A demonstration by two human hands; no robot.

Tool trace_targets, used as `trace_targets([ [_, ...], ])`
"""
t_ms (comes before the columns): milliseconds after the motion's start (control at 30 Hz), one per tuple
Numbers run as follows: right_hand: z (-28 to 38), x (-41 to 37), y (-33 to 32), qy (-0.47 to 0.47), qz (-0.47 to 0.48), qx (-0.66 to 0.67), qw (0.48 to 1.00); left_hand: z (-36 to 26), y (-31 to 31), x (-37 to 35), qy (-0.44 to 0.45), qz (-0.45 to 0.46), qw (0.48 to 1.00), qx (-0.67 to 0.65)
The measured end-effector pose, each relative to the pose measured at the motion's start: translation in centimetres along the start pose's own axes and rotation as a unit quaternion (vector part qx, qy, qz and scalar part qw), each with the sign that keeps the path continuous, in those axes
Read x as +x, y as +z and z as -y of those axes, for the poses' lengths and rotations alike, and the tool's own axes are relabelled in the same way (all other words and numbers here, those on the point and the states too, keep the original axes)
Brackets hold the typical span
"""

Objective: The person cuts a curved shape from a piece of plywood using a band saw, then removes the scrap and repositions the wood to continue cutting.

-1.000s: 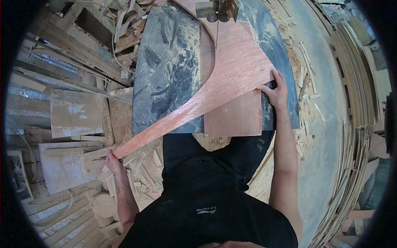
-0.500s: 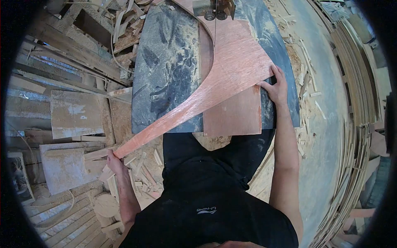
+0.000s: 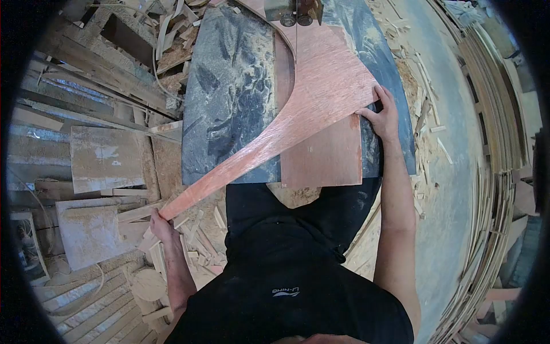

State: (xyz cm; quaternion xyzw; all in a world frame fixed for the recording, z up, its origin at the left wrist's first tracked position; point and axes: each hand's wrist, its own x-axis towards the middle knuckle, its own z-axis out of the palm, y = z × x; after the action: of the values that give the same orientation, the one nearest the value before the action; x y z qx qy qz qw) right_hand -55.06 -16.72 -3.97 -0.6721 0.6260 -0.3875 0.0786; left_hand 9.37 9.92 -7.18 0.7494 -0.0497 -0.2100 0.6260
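Note:
A curved reddish plywood piece point(image 3: 303, 97) lies slantwise over the dark, dusty saw table point(image 3: 229, 86), its narrow tail reaching past the table's near left edge. My left hand point(image 3: 162, 225) grips the tip of that tail. At the piece's right corner my right hand point(image 3: 384, 114) holds the edge, thumb and fingers around it. Beneath the piece is a flat rectangular board point(image 3: 322, 160), which sticks out slightly over the near edge. A thin upright blade point(image 3: 297, 43) under the guide rollers point(image 3: 296, 20) meets the plywood at the curved edge's upper end.
Wood offcuts point(image 3: 177, 40) are heaped behind the table's left side. Dusty boards point(image 3: 106, 157) lie at the left. Scraps and sawdust cover the floor along the table's right side. Long stacked strips point(image 3: 492, 103) stand at the far right.
The plywood piece has shifted very slightly at the blade. Both hands keep their hold on it, almost in the same places.

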Motion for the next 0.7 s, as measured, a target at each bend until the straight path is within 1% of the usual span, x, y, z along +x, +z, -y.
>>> trace_targets([
  [233,-0.1,0.2,0.2,0.003,-0.002,-0.002,1.0,-0.6,1.0,-0.9,0.008,-0.014,1.0,-0.013],
  [533,-0.5,0.6,0.4,-0.014,-0.008,-0.001,1.0,-1.2,1.2,-1.7,0.004,-0.013,1.0,0.003],
  [633,-0.2,0.8,0.2,0.008,0.014,0.012,1.0,-1.1,1.4,-1.6,-0.003,-0.02,1.0,-0.006],
  [700,0.1,0.8,0.1,0.005,0.014,0.008,1.0,-0.6,0.7,-0.7,0.0,-0.004,1.0,0.009],
])
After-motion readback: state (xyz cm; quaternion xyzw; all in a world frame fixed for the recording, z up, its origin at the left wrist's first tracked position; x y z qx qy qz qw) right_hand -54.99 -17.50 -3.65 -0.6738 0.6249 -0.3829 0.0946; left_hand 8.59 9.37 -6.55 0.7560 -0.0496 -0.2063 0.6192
